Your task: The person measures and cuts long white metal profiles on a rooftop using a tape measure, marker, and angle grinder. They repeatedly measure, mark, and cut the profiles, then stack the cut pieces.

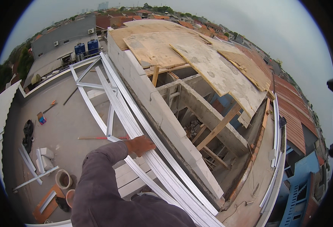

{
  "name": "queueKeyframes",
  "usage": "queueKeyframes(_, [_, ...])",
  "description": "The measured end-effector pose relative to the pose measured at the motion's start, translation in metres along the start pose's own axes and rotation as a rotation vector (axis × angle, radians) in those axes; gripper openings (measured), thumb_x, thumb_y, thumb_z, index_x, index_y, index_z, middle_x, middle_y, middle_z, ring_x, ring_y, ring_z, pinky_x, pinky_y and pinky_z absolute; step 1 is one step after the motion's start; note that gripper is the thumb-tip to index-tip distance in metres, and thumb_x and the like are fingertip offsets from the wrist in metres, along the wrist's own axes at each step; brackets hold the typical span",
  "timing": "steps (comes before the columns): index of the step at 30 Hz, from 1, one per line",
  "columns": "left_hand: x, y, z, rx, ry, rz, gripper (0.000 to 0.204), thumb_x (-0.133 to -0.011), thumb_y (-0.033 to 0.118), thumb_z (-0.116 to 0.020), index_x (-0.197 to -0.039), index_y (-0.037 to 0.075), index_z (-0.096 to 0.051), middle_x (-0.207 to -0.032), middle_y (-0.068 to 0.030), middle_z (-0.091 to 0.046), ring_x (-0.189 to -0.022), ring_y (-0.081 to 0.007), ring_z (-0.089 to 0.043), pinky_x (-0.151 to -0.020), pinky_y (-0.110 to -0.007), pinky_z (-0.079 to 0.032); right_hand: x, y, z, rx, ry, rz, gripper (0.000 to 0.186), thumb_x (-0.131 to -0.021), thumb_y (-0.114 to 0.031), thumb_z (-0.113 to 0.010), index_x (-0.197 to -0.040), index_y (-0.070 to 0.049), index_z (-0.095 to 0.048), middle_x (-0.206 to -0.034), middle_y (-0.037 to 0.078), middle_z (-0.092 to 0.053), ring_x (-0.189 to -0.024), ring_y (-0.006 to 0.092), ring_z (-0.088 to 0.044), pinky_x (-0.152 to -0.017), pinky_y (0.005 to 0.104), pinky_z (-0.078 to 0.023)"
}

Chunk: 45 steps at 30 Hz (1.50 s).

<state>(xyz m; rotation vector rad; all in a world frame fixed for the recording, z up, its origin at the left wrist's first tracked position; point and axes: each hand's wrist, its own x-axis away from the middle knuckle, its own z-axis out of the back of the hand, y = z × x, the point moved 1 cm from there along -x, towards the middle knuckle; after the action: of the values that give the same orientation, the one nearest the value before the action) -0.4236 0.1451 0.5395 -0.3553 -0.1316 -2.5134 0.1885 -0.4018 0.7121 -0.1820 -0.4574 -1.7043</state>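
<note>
From the lower left, my grey-sleeved left arm reaches across long silver metal channels (125, 117). My left hand (140, 146) lies palm down over one of them, its fingers bent over the edge in a grip; the fingertips are partly hidden. To the left of these channels, a light metal truss frame (92, 109) with slanting braces lies beside them. Pale blocks (133, 181) sit under the channels just below my hand. My right hand is out of view.
A pale block wall (151, 96) runs along the channels' right side. Beyond it, an open pit (196, 128) shows concrete beams and timber props, partly covered by plywood sheets (196, 68). Buckets (63, 178), short metal offcuts (29, 163) and a saw (49, 107) lie on the left floor.
</note>
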Motion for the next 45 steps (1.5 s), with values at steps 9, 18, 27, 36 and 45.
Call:
queueKeyframes(9, [-0.02,-0.1,-0.055,-0.002,-0.071,0.121,0.079,-0.067,0.015,-0.09,-0.139,0.017,-0.056,-0.133,-0.0066,-0.065,-0.13,-0.0285,-0.06,-0.112,-0.05,-0.044,-0.061,-0.082,-0.029,-0.097,-0.05,-0.099,0.066,-0.076,-0.037,-0.083,-0.128,-0.007,-0.055,-0.109,0.021,-0.07,-0.102,0.0418,-0.068,-0.085,0.0528,-0.056])
queueKeyframes(18, [-0.014,-0.116,-0.065,-0.03,-0.023,0.226,0.075,-0.075,0.015,-0.087,-0.142,0.02,-0.053,-0.14,-0.0032,-0.059,-0.139,-0.025,-0.052,-0.115,-0.05,-0.043,-0.084,-0.153,-0.03,-0.18,0.53,0.125,0.036,-0.09,-0.016,-0.063,-0.125,-0.015,-0.065,-0.085,0.009,-0.066,-0.07,0.0373,-0.065,-0.06,0.0539,-0.053])
queueKeyframes(27, [-0.039,-0.13,-0.055,-0.116,0.249,0.274,0.072,-0.071,0.016,-0.09,-0.134,0.018,-0.057,-0.133,-0.0035,-0.06,-0.138,-0.0265,-0.053,-0.113,-0.051,-0.048,-0.165,-0.212,-0.043,-0.198,0.502,0.095,0.033,-0.09,-0.014,-0.064,-0.123,-0.014,-0.066,-0.084,0.009,-0.066,-0.069,0.037,-0.065,-0.06,0.0532,-0.053])
queueKeyframes(36, [-0.026,-0.119,-0.052,-0.202,0.022,0.168,0.057,-0.081,0.021,-0.083,-0.132,0.016,-0.059,-0.13,-0.0017,-0.063,-0.131,-0.0215,-0.058,-0.105,-0.045,-0.049,-0.062,-0.146,-0.057,-0.197,0.49,0.069,0.031,-0.089,-0.013,-0.064,-0.12,-0.014,-0.068,-0.083,0.011,-0.068,-0.068,0.0373,-0.065,-0.058,0.0522,-0.054])
queueKeyframes(45, [-0.006,-0.12,-0.074,-0.231,-0.04,0.209,0.068,-0.074,0.023,-0.088,-0.135,0.013,-0.06,-0.134,-0.0046,-0.064,-0.134,-0.0249,-0.057,-0.112,-0.049,-0.043,-0.147,-0.221,-0.041,-0.318,0.369,0.122,0.034,-0.09,-0.015,-0.065,-0.125,-0.014,-0.063,-0.083,0.016,-0.071,-0.069,0.0416,-0.069,-0.058,0.0571,-0.054])
